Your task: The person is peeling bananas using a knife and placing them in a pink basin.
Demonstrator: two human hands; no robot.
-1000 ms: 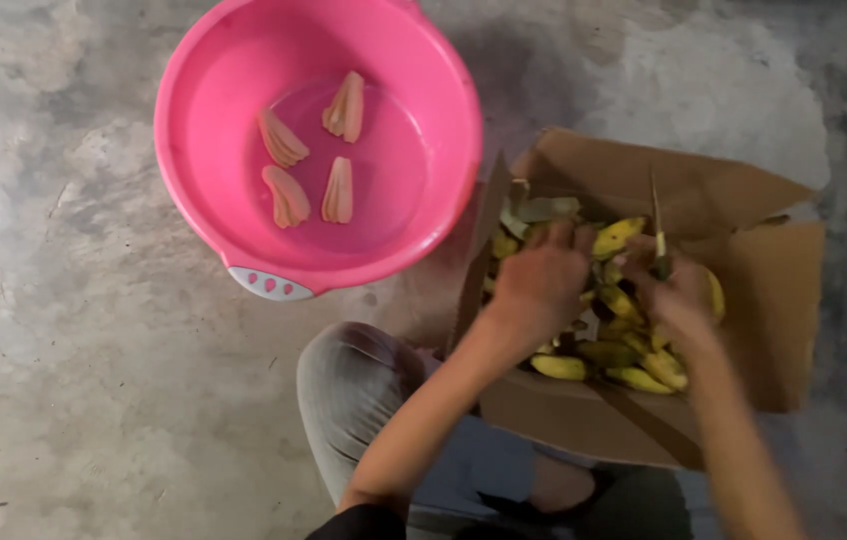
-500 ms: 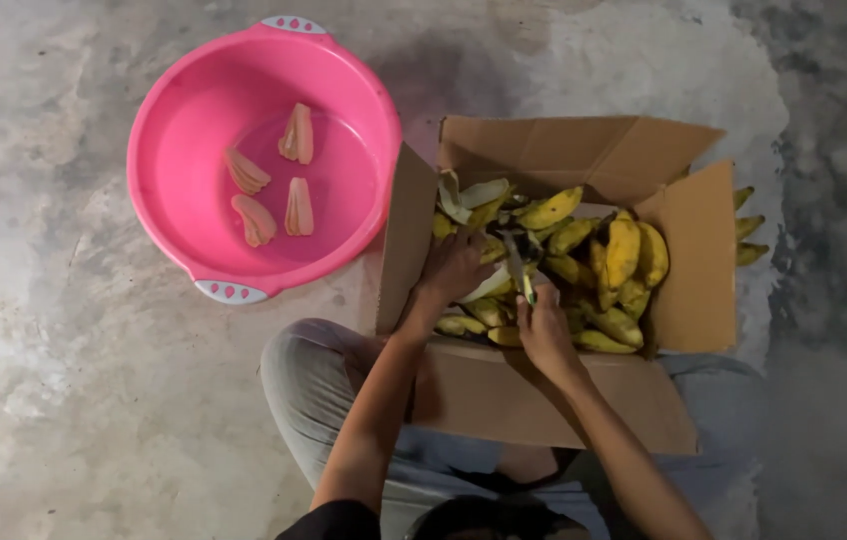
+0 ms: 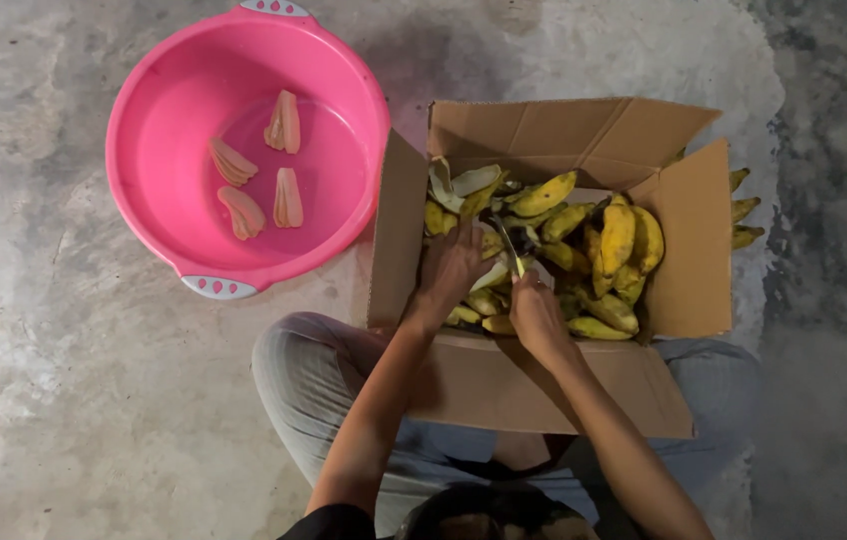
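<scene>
Item: my left hand (image 3: 451, 268). It lies palm down inside the cardboard box (image 3: 584, 135), its fingers curled over a banana in the heap; the fruit beneath is mostly hidden, so I cannot tell how firmly it is gripped.

Item: my right hand (image 3: 536, 315). It sits at the near edge of the box, fingers closed round the handle of a knife (image 3: 509, 245). The blade's long axis runs from my hand away from me, tip leaning slightly to the left, ending just beside my left fingers.

Item: bananas (image 3: 616, 240). Yellow, some green-tinged, some dark-spotted, heaped in the box. Most lie with their long axes slanting across the box; two fat ones at the right stand nearly lengthwise, ends pointing away from me. Pale peel strips (image 3: 464, 182) curl at the far left corner of the heap.

Item: cardboard box. Brown, open, flaps splayed outward; its near flap rests over my lap, between my knees.

Item: more bananas (image 3: 742, 210). Tips showing behind the box's right flap, on the floor.

Item: pink basin (image 3: 154, 110). Round, plastic, with pale grip pads on its rim, on the concrete floor (image 3: 64, 400) just left of the box. It holds four peeled banana pieces (image 3: 259, 175), pale orange, set apart from one another, each fanned and roughly pointing away from me.
</scene>
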